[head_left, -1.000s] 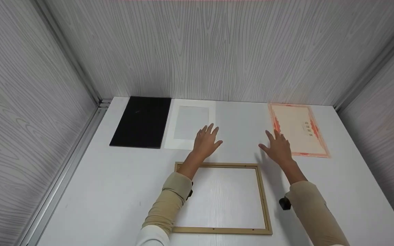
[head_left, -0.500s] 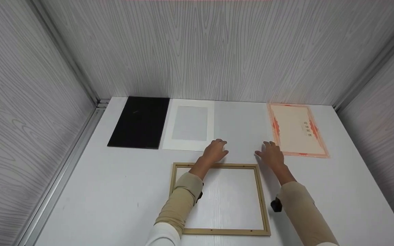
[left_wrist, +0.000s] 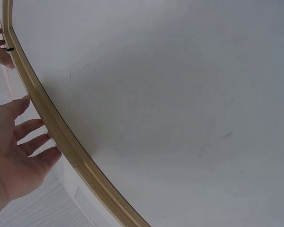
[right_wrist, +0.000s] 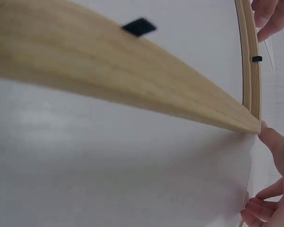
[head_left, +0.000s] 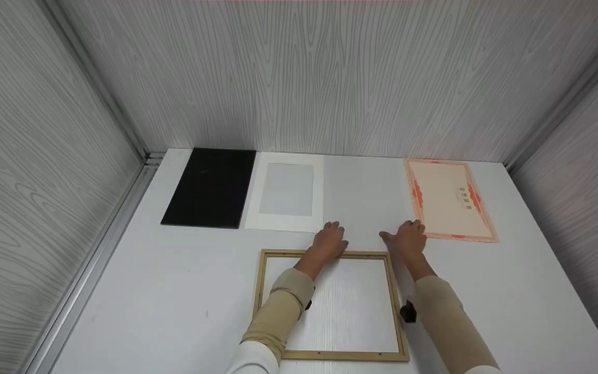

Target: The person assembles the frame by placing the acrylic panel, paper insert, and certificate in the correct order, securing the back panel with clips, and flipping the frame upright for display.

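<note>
A wooden picture frame [head_left: 345, 356] lies on the white table, its far bar passing under my left wrist. My left hand [head_left: 330, 241] is just beyond that bar, fingers spread and slightly bent; the left wrist view shows them beside the frame's outer edge, holding nothing visible. Past the frame's far right corner, my right hand [head_left: 408, 240] has its thumb stretched apart from loosely bent fingers, close to the near left corner of a red-bordered certificate [head_left: 444, 197]. Both hands are at the near side of a pale grey sheet [head_left: 364, 192]; whether they touch it I cannot tell.
At the far left lies a black backing board [head_left: 209, 188]. Next to it is a white mat board [head_left: 317, 192] with a rectangular window. Wood-grain panels [head_left: 299, 78] enclose the back and both sides of the table [head_left: 138, 301].
Both hands have drawn back toward the frame and come closer together, from above the sheets to near the frame's far bar. Their fingers are more bent than before.
</note>
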Tool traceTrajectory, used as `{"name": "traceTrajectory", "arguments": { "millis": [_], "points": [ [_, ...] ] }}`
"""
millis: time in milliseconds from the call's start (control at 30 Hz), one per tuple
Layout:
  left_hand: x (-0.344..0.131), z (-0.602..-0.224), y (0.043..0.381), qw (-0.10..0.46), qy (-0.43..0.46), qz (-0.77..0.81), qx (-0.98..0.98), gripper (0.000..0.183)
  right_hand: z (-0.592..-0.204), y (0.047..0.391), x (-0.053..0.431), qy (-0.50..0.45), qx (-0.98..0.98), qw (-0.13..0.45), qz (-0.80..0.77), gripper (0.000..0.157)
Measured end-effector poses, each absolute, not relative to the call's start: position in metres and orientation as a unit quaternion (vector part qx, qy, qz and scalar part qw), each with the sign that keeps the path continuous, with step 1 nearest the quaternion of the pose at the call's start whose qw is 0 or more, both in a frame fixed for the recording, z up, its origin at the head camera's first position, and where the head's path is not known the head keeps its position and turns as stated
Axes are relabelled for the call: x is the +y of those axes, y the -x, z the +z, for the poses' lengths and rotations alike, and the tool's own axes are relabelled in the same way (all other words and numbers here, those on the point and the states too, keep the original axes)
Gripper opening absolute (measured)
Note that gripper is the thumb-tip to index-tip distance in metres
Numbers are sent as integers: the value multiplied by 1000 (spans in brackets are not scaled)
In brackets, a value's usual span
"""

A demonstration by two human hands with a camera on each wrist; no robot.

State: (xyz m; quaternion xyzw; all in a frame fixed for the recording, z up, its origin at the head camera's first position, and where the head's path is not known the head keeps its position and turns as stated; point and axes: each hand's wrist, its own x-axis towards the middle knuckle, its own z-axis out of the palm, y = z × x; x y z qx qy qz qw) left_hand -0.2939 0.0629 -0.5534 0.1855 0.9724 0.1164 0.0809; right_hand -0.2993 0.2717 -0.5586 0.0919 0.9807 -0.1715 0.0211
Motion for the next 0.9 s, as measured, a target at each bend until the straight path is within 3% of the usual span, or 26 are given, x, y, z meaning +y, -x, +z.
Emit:
{"name": "traceTrajectory", "arguments": {
  "millis": [767,900],
  "points": [
    [73,-558,289,81,-177,66,979,48,-568,300,261,-140,973,-17,-180,57],
    [75,-557,289,78,-177,57,979,49,-566,299,261,-146,970,-8,-195,61]
  ]
}}
